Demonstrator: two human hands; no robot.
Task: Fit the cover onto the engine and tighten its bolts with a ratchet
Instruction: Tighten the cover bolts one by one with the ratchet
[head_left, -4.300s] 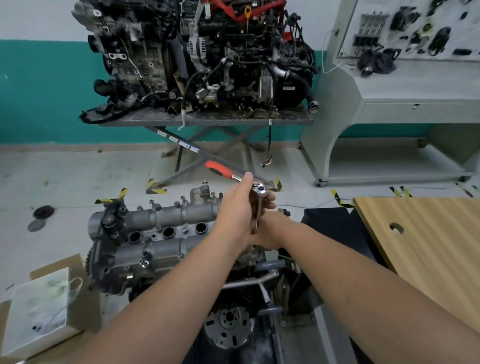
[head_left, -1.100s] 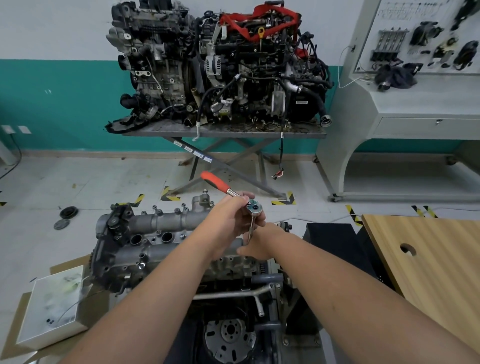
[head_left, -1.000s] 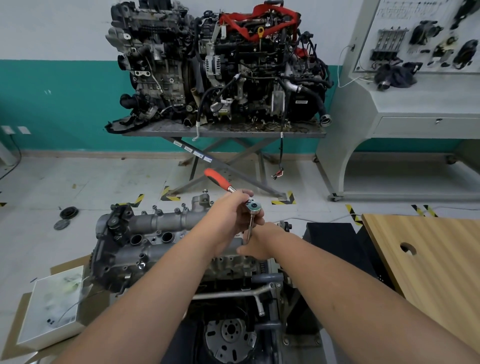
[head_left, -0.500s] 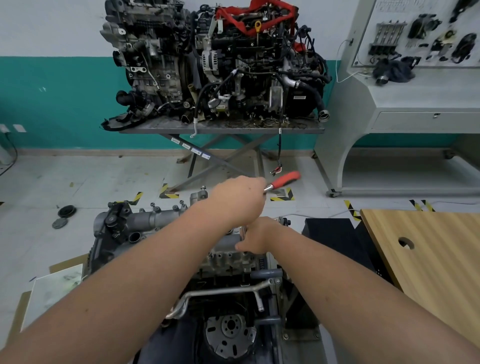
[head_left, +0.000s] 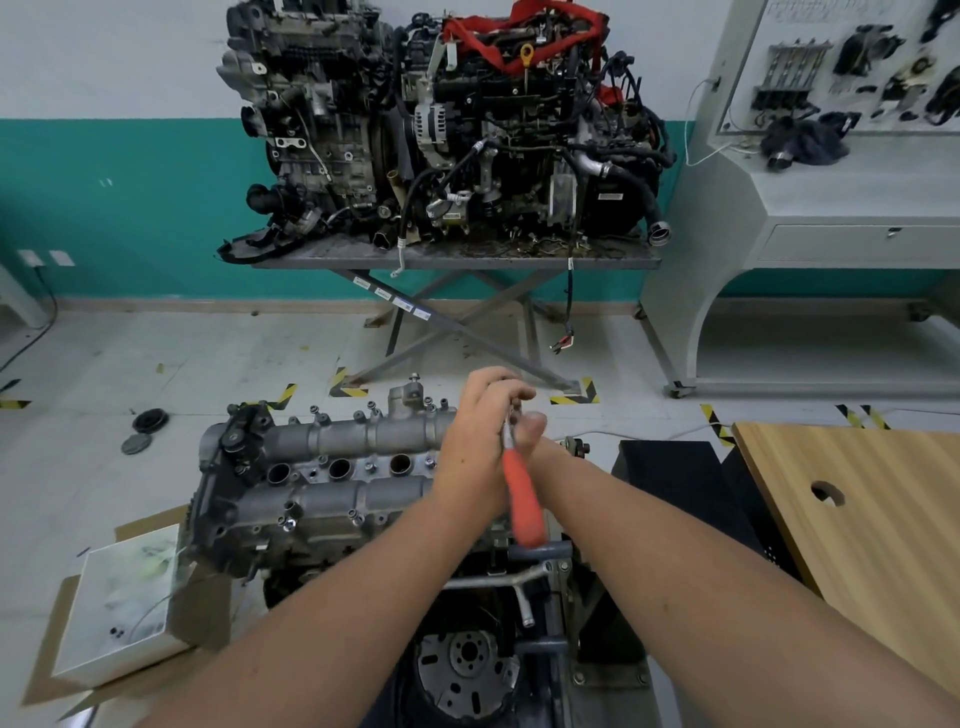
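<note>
We pinch the stiff orange-handled steel ratchet (head_left: 521, 499) at its head: left hand (head_left: 480, 441) curled around it, right hand (head_left: 532, 434) steadying.

— From where is the scene viewed?
— A single wide-angle view is given from head height, directed forward and down. The forearms are seen entering from the bottom edge, and the engine (head_left: 332, 483) is met close below the lens, near the centre.
— How far is the room taken in?
— The floor, a second engine on a stand (head_left: 447, 130) and the teal-banded wall (head_left: 130, 208) are caught well beyond. No second view is supplied.
</note>
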